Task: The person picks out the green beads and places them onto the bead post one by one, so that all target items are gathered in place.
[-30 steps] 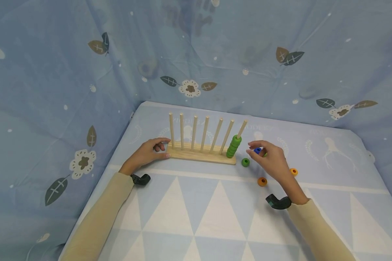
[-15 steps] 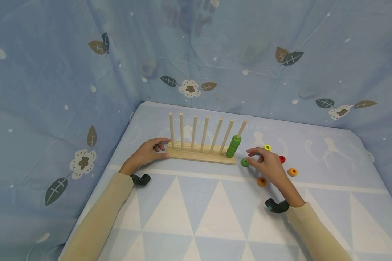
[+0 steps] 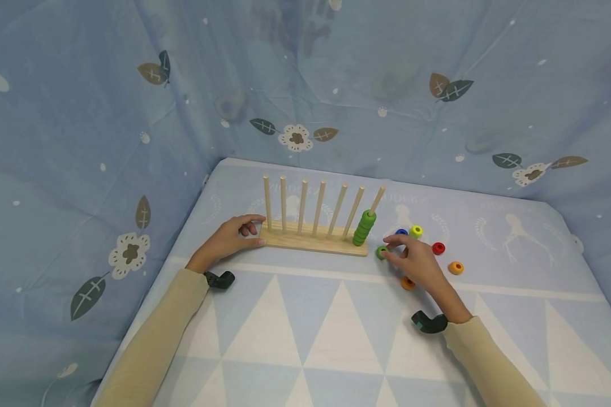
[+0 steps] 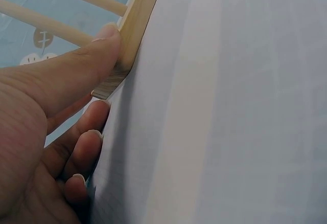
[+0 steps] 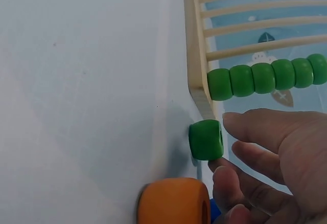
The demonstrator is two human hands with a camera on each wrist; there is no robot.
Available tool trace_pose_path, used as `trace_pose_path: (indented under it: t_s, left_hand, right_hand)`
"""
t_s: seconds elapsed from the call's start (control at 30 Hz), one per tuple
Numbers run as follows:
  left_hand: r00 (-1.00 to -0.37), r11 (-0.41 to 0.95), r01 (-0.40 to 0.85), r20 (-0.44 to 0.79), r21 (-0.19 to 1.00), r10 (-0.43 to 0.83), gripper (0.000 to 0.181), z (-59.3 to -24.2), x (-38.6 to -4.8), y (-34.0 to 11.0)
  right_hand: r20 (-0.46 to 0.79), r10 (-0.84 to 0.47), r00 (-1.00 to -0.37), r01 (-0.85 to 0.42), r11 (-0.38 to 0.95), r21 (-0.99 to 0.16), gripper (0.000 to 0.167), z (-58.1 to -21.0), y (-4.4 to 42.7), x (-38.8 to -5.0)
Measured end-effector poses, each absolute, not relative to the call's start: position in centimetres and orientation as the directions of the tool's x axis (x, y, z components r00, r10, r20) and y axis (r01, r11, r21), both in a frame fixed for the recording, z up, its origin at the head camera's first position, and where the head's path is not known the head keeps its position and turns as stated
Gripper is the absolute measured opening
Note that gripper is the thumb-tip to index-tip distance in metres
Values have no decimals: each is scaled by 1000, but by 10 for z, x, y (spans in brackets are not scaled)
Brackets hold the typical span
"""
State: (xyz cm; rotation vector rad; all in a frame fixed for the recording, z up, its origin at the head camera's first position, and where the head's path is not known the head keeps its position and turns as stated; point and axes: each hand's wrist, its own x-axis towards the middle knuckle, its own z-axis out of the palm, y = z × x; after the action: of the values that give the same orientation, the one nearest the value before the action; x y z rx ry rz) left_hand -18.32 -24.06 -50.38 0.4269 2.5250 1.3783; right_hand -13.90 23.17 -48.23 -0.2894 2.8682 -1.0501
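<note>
A wooden rack (image 3: 310,243) with a row of upright pegs stands on the table. Its rightmost peg carries a stack of green beads (image 3: 364,229); the other pegs are bare. My left hand (image 3: 228,237) holds the rack's left end, thumb on the front of the base and index finger behind. Just right of the rack lies a loose green bead (image 5: 206,140). My right hand (image 3: 417,261) is at this bead, with thumb and index finger spread at its two sides. In the right wrist view, a small gap separates the thumb tip from the bead.
Around the right hand lie other loose beads: an orange one (image 3: 408,284) in front, a second orange one (image 3: 456,268), a red one (image 3: 438,249), a yellow-green one (image 3: 416,231) and a blue one (image 3: 401,232). Blue patterned curtains (image 3: 295,85) hang behind and left.
My right hand has moved down and left from near the blue bead to the loose green bead, uncovering the red and yellow-green beads. The left hand and rack have stayed put.
</note>
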Motion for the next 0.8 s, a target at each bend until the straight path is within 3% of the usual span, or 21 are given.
trace_pose_path:
  t_s: [0.8]
  left_hand:
    - [-928,511,153,-56,846,369,65,-505,-183,-242]
  right_hand:
    - [-51,-236,-970,-157,779,-608,40,-486,230,-142]
